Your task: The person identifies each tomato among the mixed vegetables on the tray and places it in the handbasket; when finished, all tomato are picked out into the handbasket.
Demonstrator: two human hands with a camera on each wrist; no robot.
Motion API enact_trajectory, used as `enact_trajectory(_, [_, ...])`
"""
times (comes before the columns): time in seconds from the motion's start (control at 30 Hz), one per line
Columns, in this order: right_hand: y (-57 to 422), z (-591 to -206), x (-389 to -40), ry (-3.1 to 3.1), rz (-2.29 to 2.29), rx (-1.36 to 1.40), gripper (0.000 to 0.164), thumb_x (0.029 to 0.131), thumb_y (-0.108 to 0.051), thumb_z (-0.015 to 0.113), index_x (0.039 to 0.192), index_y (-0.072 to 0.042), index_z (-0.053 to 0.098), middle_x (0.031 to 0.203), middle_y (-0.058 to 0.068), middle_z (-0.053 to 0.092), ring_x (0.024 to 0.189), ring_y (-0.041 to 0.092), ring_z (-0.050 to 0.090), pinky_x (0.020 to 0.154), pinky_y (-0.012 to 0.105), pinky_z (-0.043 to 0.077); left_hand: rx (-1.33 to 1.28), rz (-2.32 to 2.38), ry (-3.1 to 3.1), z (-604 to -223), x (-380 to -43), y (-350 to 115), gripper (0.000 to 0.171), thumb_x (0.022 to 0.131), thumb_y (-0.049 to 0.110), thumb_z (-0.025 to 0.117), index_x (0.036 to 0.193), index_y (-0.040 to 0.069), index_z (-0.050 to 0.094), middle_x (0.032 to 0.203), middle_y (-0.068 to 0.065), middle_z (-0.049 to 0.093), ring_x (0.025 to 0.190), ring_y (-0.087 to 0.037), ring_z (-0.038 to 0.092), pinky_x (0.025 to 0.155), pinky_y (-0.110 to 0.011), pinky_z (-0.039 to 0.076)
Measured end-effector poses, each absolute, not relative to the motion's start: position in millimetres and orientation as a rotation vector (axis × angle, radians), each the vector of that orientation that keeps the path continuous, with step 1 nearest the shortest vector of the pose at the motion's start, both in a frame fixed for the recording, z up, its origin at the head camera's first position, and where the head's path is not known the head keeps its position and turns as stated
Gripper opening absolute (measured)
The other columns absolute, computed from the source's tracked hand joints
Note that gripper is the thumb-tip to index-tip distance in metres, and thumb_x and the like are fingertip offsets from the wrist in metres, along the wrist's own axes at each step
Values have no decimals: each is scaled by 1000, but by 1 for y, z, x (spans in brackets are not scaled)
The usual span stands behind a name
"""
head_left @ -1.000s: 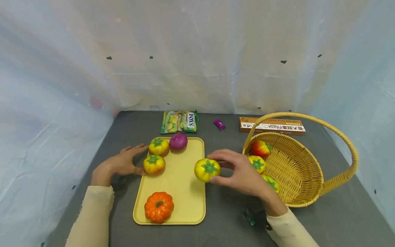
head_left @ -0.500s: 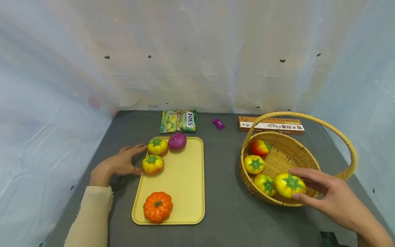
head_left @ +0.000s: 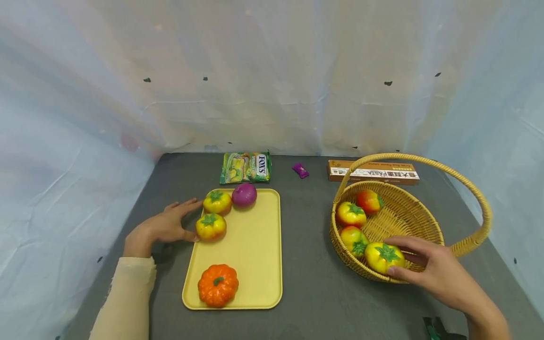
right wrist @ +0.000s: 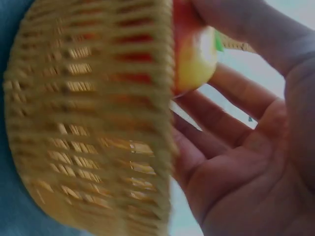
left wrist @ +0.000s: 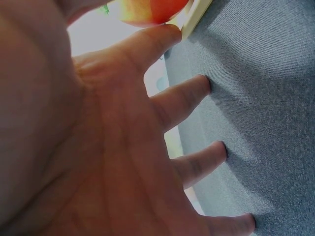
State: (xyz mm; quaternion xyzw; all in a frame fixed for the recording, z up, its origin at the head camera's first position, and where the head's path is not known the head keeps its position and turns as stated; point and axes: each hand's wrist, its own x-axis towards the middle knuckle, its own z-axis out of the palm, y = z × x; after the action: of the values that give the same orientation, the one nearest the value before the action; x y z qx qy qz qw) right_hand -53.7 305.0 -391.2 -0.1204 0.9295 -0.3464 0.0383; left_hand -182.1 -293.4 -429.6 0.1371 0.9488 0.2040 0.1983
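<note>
In the head view, my right hand (head_left: 437,269) grips a yellow persimmon (head_left: 384,257) with a green leafy top, down inside the near side of the wicker basket (head_left: 425,212). The right wrist view shows the persimmon (right wrist: 197,64) between thumb and fingers, partly hidden by the basket's wall (right wrist: 98,118). Several other yellow-and-red fruits, such as this persimmon (head_left: 350,215), lie along the basket's left side. My left hand (head_left: 165,225) rests at the left edge of the yellow tray (head_left: 255,255), fingers spread, beside two persimmons (head_left: 211,226). Its fingertips (left wrist: 216,150) touch the dark tabletop.
The tray also bears an orange pumpkin (head_left: 218,285) and a purple onion (head_left: 244,195). Behind stand a green candy bag (head_left: 245,167), a small purple wrapped sweet (head_left: 300,170) and a brown pasta box (head_left: 374,173). The basket's tall handle (head_left: 471,189) arches over its right side.
My right hand has carried the persimmon from over the tray's right edge rightward, then down into the basket. Fruits inside the basket have shifted slightly. The left hand has stayed put.
</note>
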Motion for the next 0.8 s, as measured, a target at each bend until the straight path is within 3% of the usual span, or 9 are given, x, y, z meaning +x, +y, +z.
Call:
enact_trajectory(0.27, [294,-404,-60,2862,-1065,-389,49,85,-39,80,131,-33,64,129,-8,67,117,-2,61,92,8,47,375,577,2648,-427,-182,-293,102,76,43,86,159,19,32,166,-20,19,145,-60,10,103,-83,19])
enact_trajectory(0.5, [292,-397,-59,2909,-1135,-401,53,85,-31,82,135,-29,64,132,-4,67,120,-9,56,93,2,40,373,571,2647,-427,-182,-292,103,76,44,86,159,20,31,166,-20,18,146,-59,10,103,-83,20])
enact_trajectory(0.8, [249,-380,-83,2731,-1522,-692,61,83,-6,82,139,-20,61,139,0,63,126,16,61,99,16,48,369,552,2653,-430,-183,-293,102,76,46,85,159,20,31,166,-18,19,145,-59,10,102,-83,20])
